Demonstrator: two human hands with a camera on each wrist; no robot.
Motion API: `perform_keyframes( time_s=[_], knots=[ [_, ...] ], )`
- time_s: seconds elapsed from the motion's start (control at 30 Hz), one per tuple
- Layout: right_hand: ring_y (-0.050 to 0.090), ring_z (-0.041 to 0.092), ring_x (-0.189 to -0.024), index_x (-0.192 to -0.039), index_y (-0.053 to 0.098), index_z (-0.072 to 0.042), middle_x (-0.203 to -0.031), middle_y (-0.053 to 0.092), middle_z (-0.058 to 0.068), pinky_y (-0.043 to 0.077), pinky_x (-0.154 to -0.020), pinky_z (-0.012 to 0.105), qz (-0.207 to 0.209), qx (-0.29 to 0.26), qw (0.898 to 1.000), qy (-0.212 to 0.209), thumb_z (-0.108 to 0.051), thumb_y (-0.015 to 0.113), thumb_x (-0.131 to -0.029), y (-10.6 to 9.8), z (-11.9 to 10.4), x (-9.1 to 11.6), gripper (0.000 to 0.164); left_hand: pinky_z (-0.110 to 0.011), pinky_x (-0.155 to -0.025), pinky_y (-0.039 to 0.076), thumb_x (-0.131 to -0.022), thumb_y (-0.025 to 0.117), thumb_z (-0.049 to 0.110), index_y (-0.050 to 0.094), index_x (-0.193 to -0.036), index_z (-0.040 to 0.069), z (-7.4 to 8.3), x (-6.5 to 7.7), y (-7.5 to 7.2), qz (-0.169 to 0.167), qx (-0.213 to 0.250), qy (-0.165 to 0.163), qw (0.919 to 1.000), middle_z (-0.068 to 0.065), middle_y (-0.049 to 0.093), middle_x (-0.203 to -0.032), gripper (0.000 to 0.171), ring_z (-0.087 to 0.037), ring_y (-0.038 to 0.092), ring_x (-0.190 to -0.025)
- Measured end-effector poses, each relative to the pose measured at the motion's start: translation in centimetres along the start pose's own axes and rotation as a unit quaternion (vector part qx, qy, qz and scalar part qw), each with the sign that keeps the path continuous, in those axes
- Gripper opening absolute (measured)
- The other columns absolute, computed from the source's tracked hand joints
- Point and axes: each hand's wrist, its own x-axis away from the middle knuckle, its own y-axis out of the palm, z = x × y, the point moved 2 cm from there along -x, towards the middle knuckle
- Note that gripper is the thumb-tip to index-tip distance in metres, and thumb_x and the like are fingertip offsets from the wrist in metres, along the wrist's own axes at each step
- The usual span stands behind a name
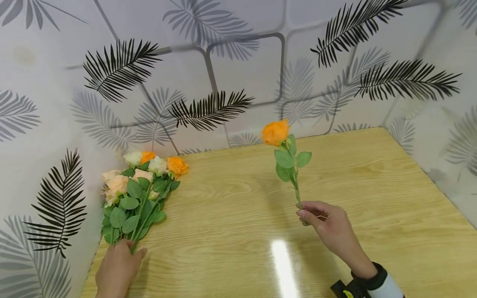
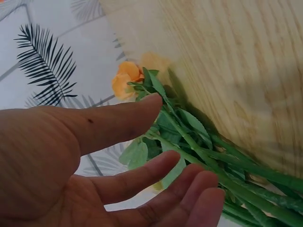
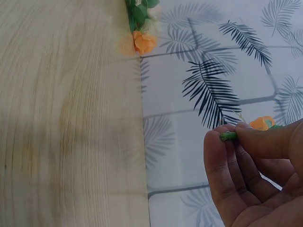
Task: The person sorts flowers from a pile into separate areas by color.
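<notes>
An orange rose (image 1: 275, 132) stands nearly upright over the table's right half, its lower stem pinched between the thumb and fingers of my right hand (image 1: 329, 225). In the right wrist view the cut end of its green stem (image 3: 228, 135) pokes out past the fingertips. At the table's left lies a bunch of roses (image 1: 129, 203) in white, peach and orange, heads toward the wall. Beside the stems is my left hand (image 1: 118, 267). Seen from the left wrist, its thumb stands apart from the loosely bent fingers, near the green stems (image 2: 189, 139), with none gripped.
The wood-grain table (image 1: 223, 198) meets a wall (image 1: 246, 74) with leaf-patterned paper at the back, and papered walls flank it left and right. A bright light reflection (image 1: 283, 265) lies on the front of the tabletop. A black band (image 1: 372, 279) circles the right wrist.
</notes>
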Motion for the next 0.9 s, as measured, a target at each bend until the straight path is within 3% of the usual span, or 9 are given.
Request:
perform_keyframes(
  time_s=[0.23, 0.43, 0.67, 0.77, 0.9],
  knots=[
    [0.076, -0.004, -0.084, -0.132, 0.079, 0.009, -0.112, 0.087, 0.020, 0.060, -0.082, 0.012, 0.023, 0.040, 0.999, -0.001, -0.006, 0.079, -0.107, -2.4, 1.4, -0.3, 0.029, -0.069, -0.091, 0.064, -0.110, 0.075, 0.029, 0.059, -0.151, -0.015, -1.1, -0.5, 0.6, -0.020, -0.020, -0.015, 0.9995, -0.041, 0.061, -0.151, 0.062, -0.061, 0.067, -0.128],
    [0.071, -0.010, -0.079, -0.129, 0.079, 0.010, -0.110, 0.086, 0.024, 0.057, -0.075, 0.008, 0.055, 0.065, 0.996, -0.004, -0.005, 0.080, -0.107, -4.5, 3.4, -0.5, 0.027, -0.063, -0.085, 0.065, -0.110, 0.074, 0.027, 0.069, -0.141, -0.012, -1.7, -1.2, 1.1, -0.014, -0.015, -0.007, 0.9998, -0.039, 0.068, -0.144, 0.050, -0.055, 0.073, -0.117],
    [0.067, -0.016, -0.076, -0.129, 0.079, 0.011, -0.107, 0.086, 0.025, 0.053, -0.067, 0.009, 0.080, 0.102, 0.992, 0.000, -0.006, 0.078, -0.108, -6.7, 5.4, -0.4, 0.027, -0.066, -0.087, 0.063, -0.112, 0.072, 0.025, 0.068, -0.143, -0.013, -1.9, -1.2, 1.3, -0.030, -0.008, -0.005, 0.9995, -0.040, 0.067, -0.144, 0.049, -0.057, 0.072, -0.118],
    [0.065, -0.017, -0.074, -0.130, 0.078, 0.013, -0.106, 0.085, 0.027, 0.052, -0.065, 0.009, 0.087, 0.113, 0.990, 0.007, -0.006, 0.077, -0.109, -7.7, 6.1, -0.4, 0.028, -0.065, -0.088, 0.063, -0.112, 0.071, 0.026, 0.065, -0.146, -0.013, -1.6, -0.9, 1.0, -0.018, 0.003, -0.006, 0.9998, -0.038, 0.067, -0.145, 0.052, -0.056, 0.072, -0.119],
    [0.062, -0.019, -0.071, -0.129, 0.077, 0.014, -0.101, 0.085, 0.027, 0.050, -0.061, 0.009, 0.102, 0.132, 0.986, 0.015, -0.005, 0.077, -0.109, -8.9, 7.0, -0.4, 0.028, -0.059, -0.078, 0.065, -0.113, 0.069, 0.025, 0.064, -0.146, -0.012, -1.3, -0.7, 0.7, 0.023, 0.025, -0.008, 0.9994, -0.032, 0.075, -0.133, 0.050, -0.048, 0.077, -0.109]
  ],
)
